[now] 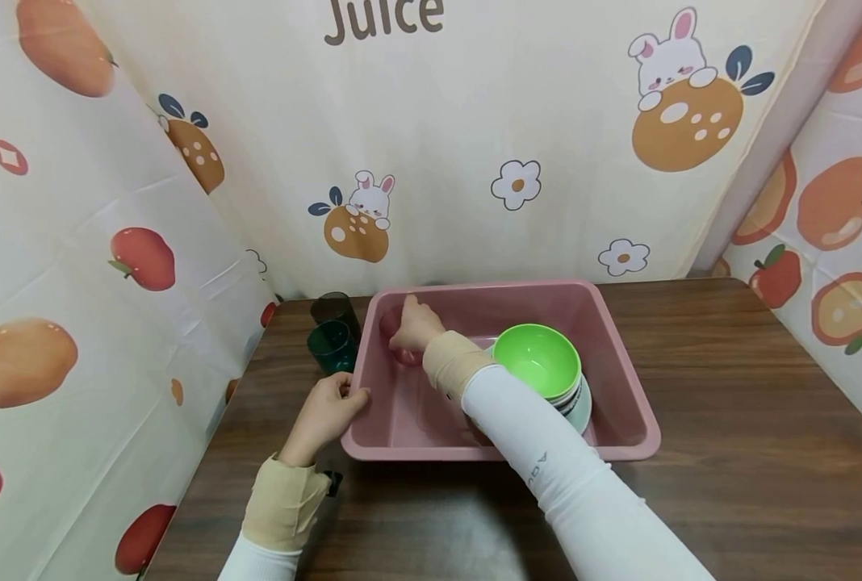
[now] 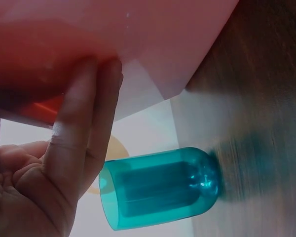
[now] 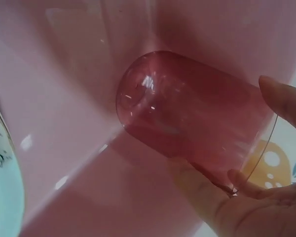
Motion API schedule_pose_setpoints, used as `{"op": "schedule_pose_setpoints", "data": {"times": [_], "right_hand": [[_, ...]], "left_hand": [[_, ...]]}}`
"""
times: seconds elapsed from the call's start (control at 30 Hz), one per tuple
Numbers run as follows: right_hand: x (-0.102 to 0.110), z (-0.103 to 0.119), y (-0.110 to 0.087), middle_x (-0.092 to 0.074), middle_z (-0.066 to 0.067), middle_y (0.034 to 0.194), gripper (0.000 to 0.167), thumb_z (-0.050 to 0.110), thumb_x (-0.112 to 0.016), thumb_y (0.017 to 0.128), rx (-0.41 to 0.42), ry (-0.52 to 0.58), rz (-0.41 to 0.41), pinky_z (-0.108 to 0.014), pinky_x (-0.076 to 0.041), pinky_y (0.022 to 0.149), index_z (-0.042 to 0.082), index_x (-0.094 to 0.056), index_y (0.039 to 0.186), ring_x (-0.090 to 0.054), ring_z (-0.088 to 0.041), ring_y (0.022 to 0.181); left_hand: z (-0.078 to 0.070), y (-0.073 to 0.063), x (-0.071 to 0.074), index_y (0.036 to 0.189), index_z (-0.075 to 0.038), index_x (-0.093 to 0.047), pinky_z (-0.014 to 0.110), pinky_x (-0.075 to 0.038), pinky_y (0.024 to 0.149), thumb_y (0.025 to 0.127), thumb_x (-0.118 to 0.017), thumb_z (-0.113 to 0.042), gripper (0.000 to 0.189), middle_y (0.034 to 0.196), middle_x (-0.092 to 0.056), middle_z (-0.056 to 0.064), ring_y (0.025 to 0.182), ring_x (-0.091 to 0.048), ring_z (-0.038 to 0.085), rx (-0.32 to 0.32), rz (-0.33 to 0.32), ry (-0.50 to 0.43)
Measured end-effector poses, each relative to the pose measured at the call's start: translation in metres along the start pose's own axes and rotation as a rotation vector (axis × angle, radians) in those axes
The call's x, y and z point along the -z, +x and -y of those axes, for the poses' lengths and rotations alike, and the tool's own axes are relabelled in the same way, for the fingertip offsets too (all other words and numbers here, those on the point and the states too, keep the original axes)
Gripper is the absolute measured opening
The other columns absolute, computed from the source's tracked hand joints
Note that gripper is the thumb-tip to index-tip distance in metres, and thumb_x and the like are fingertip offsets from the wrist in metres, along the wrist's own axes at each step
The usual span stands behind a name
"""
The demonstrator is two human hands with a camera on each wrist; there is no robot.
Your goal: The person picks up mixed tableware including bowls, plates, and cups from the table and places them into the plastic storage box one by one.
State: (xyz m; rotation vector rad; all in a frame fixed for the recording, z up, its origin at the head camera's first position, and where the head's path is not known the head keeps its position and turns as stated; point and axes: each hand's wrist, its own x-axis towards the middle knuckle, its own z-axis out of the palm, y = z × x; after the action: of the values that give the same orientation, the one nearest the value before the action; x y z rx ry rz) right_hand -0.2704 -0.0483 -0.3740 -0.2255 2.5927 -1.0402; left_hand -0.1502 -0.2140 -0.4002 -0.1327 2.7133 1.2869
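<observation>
My right hand (image 1: 416, 324) grips a clear red cup (image 3: 182, 113) near its mouth, inside the left part of a pink basin (image 1: 627, 371). In the right wrist view, the cup's rounded base lies toward the basin's inner corner, and thumb and fingers stand on opposite sides of its wall. With my left hand (image 1: 327, 415) I hold the basin's left rim, the thumb over the edge and the fingers (image 2: 71, 128) against the outer wall. Just beyond that hand a teal cup (image 2: 158, 190) stands on the table, beside a darker cup (image 1: 338, 307).
A bright green bowl (image 1: 536, 359) tops a stack of dishes in the basin's right half, with a pale plate (image 1: 582, 410) beneath. The basin sits on a dark wooden table (image 1: 736, 403). Fruit-printed curtains (image 1: 445, 161) rise behind and at both sides.
</observation>
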Motion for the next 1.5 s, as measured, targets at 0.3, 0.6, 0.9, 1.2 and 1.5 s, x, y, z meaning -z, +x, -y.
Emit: {"op": "schedule_pose_setpoints", "data": {"times": [0.3,0.6,0.9,1.2,1.5], "right_hand": [[-0.005,-0.002,-0.003,-0.048,-0.023,0.136,0.076,0.016,-0.075,0.084,0.0,0.013,-0.05,-0.045,-0.046,0.103,0.002,-0.031,0.145,-0.053,-0.033,0.119],[-0.009,-0.002,0.0,-0.046,-0.024,0.134,0.075,0.017,-0.073,0.086,0.008,-0.023,-0.069,-0.044,-0.047,0.102,0.001,-0.029,0.146,-0.055,-0.034,0.117],[-0.007,0.0,-0.004,-0.046,-0.023,0.132,0.076,0.015,-0.073,0.086,0.021,-0.012,-0.068,-0.043,-0.048,0.099,0.001,-0.029,0.147,-0.055,-0.033,0.113],[0.002,0.003,-0.012,-0.044,-0.021,0.136,0.071,0.017,-0.068,0.09,0.036,0.016,-0.055,-0.044,-0.048,0.1,0.001,-0.03,0.147,-0.053,-0.031,0.115],[0.028,0.016,-0.024,-0.038,-0.021,0.15,0.076,0.017,-0.065,0.09,0.135,-0.014,-0.059,-0.045,-0.042,0.109,0.002,-0.024,0.152,-0.046,-0.032,0.132]], "left_hand": [[0.003,0.001,-0.002,0.108,0.002,-0.063,0.031,-0.057,0.066,0.093,-0.061,-0.021,0.028,0.087,-0.069,0.012,0.068,-0.064,0.014,-0.002,0.002,-0.006],[0.003,0.001,-0.001,0.109,0.002,-0.063,0.032,-0.057,0.067,0.093,-0.06,-0.021,0.028,0.088,-0.07,0.012,0.069,-0.063,0.015,0.001,-0.002,-0.009],[0.003,-0.001,-0.003,0.108,0.002,-0.063,0.031,-0.057,0.066,0.093,-0.06,-0.02,0.027,0.086,-0.069,0.012,0.069,-0.062,0.014,-0.01,-0.02,0.0],[0.002,0.0,-0.005,0.109,0.002,-0.063,0.03,-0.056,0.066,0.093,-0.06,-0.02,0.028,0.086,-0.069,0.012,0.069,-0.062,0.015,-0.006,-0.023,0.005],[0.001,-0.001,-0.005,0.109,0.004,-0.064,0.029,-0.054,0.065,0.092,-0.061,-0.02,0.029,0.088,-0.07,0.013,0.07,-0.063,0.015,-0.02,-0.035,0.015]]}}
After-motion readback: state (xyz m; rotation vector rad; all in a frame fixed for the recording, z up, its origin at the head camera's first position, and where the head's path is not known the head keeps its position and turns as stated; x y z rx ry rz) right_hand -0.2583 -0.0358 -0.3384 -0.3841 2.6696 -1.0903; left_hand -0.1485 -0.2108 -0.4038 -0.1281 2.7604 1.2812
